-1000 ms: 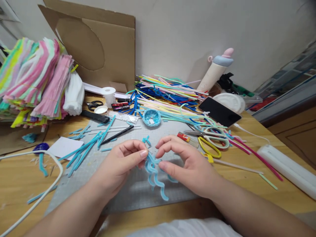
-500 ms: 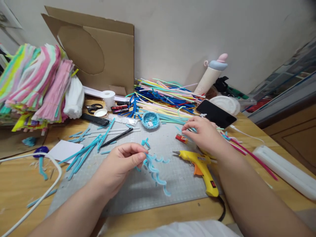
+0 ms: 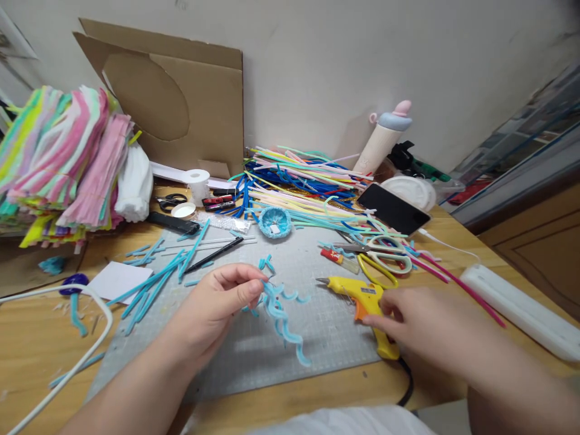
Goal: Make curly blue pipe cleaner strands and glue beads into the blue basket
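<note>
Between its thumb and forefinger, my left hand (image 3: pixel 233 302) pinches light-blue curled pipe cleaners (image 3: pixel 283 323); their spiral ends hang over the cutting mat (image 3: pixel 217 362). My right hand (image 3: pixel 417 314), slightly blurred, is at the yellow hot glue gun (image 3: pixel 367 294), thumb across its grip and fingers curled at its rear. The gun lies on the mat, nozzle pointing left. Just beyond it are yellow-and-white-handled scissors (image 3: pixel 389 254) and a red lighter (image 3: pixel 332 256). A small blue fuzzy bowl (image 3: pixel 275 223) stands at the mat's back edge.
Cut blue pipe cleaners (image 3: pixel 145 290) and a black pen (image 3: pixel 215 254) lie left. Colourful pipe cleaners (image 3: pixel 299 181) are heaped at the back, near a phone (image 3: pixel 393 208) and a bottle (image 3: pixel 383 142). A white power strip (image 3: pixel 521 314) sits right; a white cable (image 3: pixel 106 311) loops left.
My right hand has moved from beside the lighter toward me and down onto the glue gun, uncovering the scissors. My left hand stays nearly in place with the curled pipe cleaners.
</note>
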Demonstrator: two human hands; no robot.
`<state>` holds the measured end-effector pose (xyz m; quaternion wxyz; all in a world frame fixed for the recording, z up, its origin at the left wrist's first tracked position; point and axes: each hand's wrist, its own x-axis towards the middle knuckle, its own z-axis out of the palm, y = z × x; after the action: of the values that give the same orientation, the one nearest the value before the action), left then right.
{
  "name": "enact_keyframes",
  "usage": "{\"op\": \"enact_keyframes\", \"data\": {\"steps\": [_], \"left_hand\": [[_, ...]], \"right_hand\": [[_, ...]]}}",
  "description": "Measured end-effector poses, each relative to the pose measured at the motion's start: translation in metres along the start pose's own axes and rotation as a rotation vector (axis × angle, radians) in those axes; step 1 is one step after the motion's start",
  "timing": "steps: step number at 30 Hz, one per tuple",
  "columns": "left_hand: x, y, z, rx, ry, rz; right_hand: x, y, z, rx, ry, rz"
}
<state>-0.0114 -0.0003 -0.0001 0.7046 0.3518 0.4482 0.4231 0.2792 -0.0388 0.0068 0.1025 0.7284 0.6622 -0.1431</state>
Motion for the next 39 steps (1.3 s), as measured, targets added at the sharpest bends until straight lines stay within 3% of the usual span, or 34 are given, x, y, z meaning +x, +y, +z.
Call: {"op": "enact_keyframes", "data": {"steps": [2, 4, 8, 13, 17, 21, 28, 39], "left_hand": [[0.001, 0.000, -0.001, -0.002, -0.003, -0.001], [0.001, 0.000, -0.001, -0.004, -0.007, 0.003], [0.002, -0.001, -0.002, 0.002, -0.006, 0.016], [0.001, -0.002, -0.001, 0.000, -0.013, 0.037], [0.002, -0.003, -0.001, -0.019, -0.011, 0.025], [0.003, -0.005, -0.001, -0.014, -0.025, 0.007], [-0.001, -0.002, 0.001, -0.016, -0.059, 0.014], [-0.002, 0.000, 0.001, -0.029, -0.099, 0.040]], "right_hand": [[-0.005, 0.002, 0.020, 0.090, -0.007, 0.035], [-0.006, 0.003, 0.038, 0.239, 0.075, 0.034], [-0.010, 0.009, 0.050, 0.670, 0.114, 0.016], [-0.021, 0.012, 0.036, 1.495, -0.124, -0.136], [-0.023, -0.002, 0.021, 1.834, -0.316, -0.252], [-0.020, -0.023, 0.010, 1.884, -0.364, -0.322], [-0.011, -0.049, 0.014, 1.662, -0.196, -0.248], [-0.013, -0.060, 0.022, 1.629, -0.122, -0.276]]}}
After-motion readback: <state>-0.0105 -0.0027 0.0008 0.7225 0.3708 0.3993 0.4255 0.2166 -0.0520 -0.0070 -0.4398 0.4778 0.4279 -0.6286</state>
